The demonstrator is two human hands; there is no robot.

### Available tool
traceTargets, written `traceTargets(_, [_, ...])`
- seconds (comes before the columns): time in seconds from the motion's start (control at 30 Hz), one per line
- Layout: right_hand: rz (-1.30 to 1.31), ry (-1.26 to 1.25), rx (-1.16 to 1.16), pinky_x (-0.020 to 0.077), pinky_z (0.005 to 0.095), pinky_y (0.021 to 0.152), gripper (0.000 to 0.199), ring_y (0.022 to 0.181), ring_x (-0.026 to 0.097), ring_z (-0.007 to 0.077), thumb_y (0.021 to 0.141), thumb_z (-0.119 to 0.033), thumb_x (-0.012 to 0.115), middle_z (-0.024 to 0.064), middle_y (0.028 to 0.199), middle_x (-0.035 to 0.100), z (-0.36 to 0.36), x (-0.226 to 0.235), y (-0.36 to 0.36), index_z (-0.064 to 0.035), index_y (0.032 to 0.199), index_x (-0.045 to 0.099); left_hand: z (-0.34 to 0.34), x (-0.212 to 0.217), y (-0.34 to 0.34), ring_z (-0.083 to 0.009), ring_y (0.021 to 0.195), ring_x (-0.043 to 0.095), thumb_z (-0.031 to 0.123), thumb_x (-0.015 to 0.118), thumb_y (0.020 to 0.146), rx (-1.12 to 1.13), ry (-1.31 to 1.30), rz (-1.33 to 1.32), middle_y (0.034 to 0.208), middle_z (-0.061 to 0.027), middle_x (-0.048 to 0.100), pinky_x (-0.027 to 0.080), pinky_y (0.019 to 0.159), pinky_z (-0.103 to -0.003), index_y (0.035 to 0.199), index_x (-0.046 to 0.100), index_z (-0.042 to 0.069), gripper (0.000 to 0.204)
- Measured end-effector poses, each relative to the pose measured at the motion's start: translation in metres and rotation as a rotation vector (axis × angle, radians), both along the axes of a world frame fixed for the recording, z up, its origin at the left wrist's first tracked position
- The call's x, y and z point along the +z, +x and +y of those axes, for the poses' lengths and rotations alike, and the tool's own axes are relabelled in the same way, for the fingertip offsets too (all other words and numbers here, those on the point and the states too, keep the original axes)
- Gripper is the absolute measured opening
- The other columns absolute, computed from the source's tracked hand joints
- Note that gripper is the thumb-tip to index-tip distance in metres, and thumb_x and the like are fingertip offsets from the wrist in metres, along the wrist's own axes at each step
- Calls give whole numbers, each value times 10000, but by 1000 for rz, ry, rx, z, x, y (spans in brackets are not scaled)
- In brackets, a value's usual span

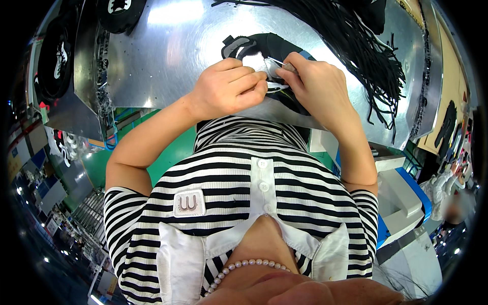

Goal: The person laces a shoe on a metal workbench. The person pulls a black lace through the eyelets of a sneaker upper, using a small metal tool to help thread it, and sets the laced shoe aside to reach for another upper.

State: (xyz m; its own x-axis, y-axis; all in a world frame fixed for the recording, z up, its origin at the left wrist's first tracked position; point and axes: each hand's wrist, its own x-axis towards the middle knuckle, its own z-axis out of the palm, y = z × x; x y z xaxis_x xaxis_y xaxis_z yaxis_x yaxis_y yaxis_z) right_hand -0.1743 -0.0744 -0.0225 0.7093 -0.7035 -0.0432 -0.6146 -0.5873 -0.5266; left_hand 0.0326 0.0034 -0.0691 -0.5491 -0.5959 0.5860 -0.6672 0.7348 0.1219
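Note:
A black shoe upper (277,46) with grey and white parts lies on the metal table close to its near edge. My left hand (231,86) is closed at the upper's left side, its curled fingertips pinching the edge near the white part; exactly what sits between them is hidden. From the right, my right hand (317,84) is closed too, thumb and forefinger pinched over the upper. A thin pale rod-like piece (275,61) sticks out from that pinch toward the left hand; its kind cannot be made out. Both hands almost meet over the upper.
Long black laces (351,48) spread in a heap over the right part of the metal table (147,66). Black pieces with white marks (119,11) are at the upper left. A white and blue frame (406,198) stands at my right side.

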Motion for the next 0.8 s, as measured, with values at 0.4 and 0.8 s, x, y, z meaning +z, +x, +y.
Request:
traceTargets(0.4, [-577, 981, -213, 501, 197, 735, 271, 825, 612, 69, 867, -34, 698, 2, 917, 650, -9, -15, -14, -41, 1133, 647, -2, 1, -1, -187, 754, 662, 79, 666, 722, -21, 159, 59, 890, -55, 688, 506, 671, -301, 885, 627, 45, 170])
traceTargets(0.8, [-908, 660, -338, 460, 184, 680, 172, 776, 612, 55, 930, -51, 644, 64, 984, 701, -13, -28, -32, -12, 1098, 643, -5, 13, -5, -278, 827, 634, 150, 675, 842, 1, 471, 159, 960, -100, 655, 494, 754, -353, 1191, 580, 54, 374])
